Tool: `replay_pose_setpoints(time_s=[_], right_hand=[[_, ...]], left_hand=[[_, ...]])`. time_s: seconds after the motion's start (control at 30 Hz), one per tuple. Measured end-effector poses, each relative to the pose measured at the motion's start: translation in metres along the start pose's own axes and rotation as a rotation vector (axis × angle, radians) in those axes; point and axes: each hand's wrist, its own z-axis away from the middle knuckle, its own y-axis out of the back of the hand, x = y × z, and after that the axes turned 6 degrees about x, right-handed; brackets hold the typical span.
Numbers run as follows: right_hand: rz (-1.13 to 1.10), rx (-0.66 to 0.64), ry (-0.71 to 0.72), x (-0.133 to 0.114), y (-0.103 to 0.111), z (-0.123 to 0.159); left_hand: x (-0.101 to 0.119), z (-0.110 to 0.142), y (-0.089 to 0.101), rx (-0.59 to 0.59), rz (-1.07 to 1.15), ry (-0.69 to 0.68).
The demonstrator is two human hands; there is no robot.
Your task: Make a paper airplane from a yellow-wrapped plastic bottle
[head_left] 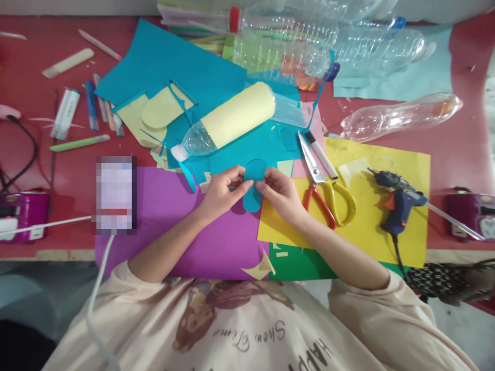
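Cut-out: I see a teal paper cut-out with rounded ends (253,198) between the two hands, over the smooth purple sheet (193,257) and close to the edge of the bright yellow sheet (406,154). It looks slightly raised, but I can't tell how far.
Paper: I judge it very light and thin, flexible yet springy enough to keep its outline. It should bend or crease easily under uneven pressure, and tear if pulled apart. I don't expect it to be slippery.
Hold points: I'd take it by opposite edges at mid-length, with light fingertips, leaving both rounded ends free of pressure.
Left hand (224,193): I read a nearly closed pinch on the cut-out's left edge, thumb on the near face, fingers curled at the side. How hard it presses, I can't tell.
Right hand (282,193): I see a matching narrow pinch on the right edge, its thumb just beside the other one; the fingers behind the paper are partly hidden from me.
Bottle: Beyond the hands I have a clear plastic bottle wrapped in pale yellow paper (240,116), lying on its side.
Scissors: The metal scissors with red and yellow handles (316,175) lie near the right hand, handles spread.
Glue gun: Farther right, the dark blue glue gun with an orange trigger (398,211) rests on the yellow sheet.
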Motion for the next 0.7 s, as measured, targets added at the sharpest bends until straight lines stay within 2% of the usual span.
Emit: replay_pose_setpoints(time_s=[0.2, 0.4, 0.57, 0.7], right_hand=[[0.027, -0.004, 0.022, -0.0004, 0.0013, 0.0016], [0.014, -0.058, 0.041, -0.0051, 0.0052, 0.0012], [-0.064, -0.072, 0.013, -0.008, 0.0031, 0.0009], [-0.084, -0.068, -0.072, -0.008, 0.002, 0.0002]], left_hand=[[-0.0032, 0.0005, 0.0004, -0.021, 0.024, 0.014], [-0.0011, 0.0003, 0.0026, -0.028, 0.038, -0.062], [0.0018, 0.0, 0.0036, -0.029, 0.049, -0.05], [0.002, 0.0007, 0.0052, -0.017, 0.036, -0.072]])
